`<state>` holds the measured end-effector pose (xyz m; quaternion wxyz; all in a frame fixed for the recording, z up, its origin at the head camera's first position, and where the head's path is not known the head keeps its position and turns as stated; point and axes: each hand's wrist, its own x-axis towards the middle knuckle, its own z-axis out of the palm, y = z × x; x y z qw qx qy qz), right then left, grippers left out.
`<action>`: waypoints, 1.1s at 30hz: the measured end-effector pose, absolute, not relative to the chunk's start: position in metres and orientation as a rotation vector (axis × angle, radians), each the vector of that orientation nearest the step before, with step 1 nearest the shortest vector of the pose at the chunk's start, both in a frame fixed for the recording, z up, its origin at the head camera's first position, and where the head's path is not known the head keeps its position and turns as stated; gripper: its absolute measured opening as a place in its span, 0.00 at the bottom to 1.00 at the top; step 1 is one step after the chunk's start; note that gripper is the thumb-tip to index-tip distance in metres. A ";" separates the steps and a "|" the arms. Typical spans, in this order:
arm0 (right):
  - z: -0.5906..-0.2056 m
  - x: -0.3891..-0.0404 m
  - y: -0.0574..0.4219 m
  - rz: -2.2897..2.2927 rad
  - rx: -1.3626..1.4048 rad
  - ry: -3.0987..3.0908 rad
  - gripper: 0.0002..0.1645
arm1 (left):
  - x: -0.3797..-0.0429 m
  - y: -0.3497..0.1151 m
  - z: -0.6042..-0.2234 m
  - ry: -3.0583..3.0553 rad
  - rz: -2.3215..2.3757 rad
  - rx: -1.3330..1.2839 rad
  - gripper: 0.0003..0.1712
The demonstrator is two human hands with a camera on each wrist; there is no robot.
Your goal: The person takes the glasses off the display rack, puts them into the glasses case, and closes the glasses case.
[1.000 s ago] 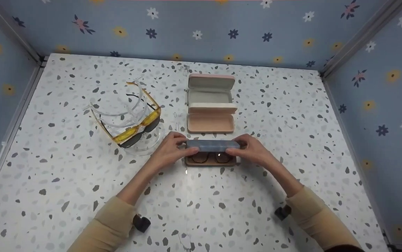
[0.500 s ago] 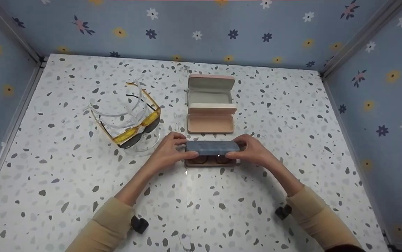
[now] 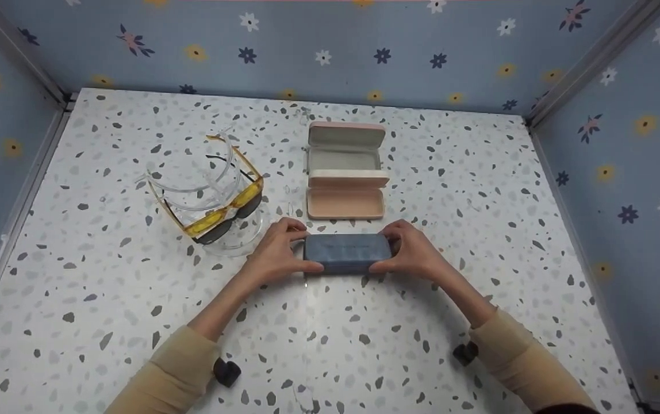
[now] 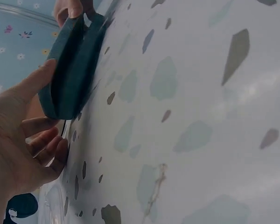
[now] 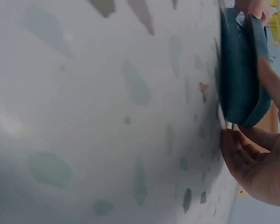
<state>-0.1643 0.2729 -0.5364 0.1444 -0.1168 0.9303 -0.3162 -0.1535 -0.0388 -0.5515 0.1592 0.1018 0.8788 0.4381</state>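
A blue-grey glasses case point(image 3: 347, 250) lies on the table between my two hands, its lid down or nearly down in the head view. My left hand point(image 3: 278, 253) grips its left end, thumb on the lid's front and fingers behind. At the other end, my right hand point(image 3: 413, 253) holds the lid the same way. In the left wrist view the case point(image 4: 72, 70) shows its front, with a narrow dark gap along the lid. The right wrist view shows the case point(image 5: 242, 70) from its other end. Whatever lies inside is hidden.
Behind the case stand two open cases, one peach-lined point(image 3: 346, 204) and one grey-lined point(image 3: 346, 160). To the left lie yellow-framed glasses point(image 3: 209, 221), dark sunglasses point(image 3: 215, 233) and a clear plastic piece point(image 3: 249, 233). Flowered walls point(image 3: 330, 75) enclose the speckled table point(image 3: 451, 184).
Both hands have brought the blue-grey lid down and forward over the case. The glasses seen inside it earlier are now covered. The other cases and glasses have stayed put.
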 end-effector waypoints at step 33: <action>-0.539 -0.145 0.272 -1.061 -0.387 2.786 0.41 | -0.126 -0.031 -0.553 2.656 1.309 0.302 0.54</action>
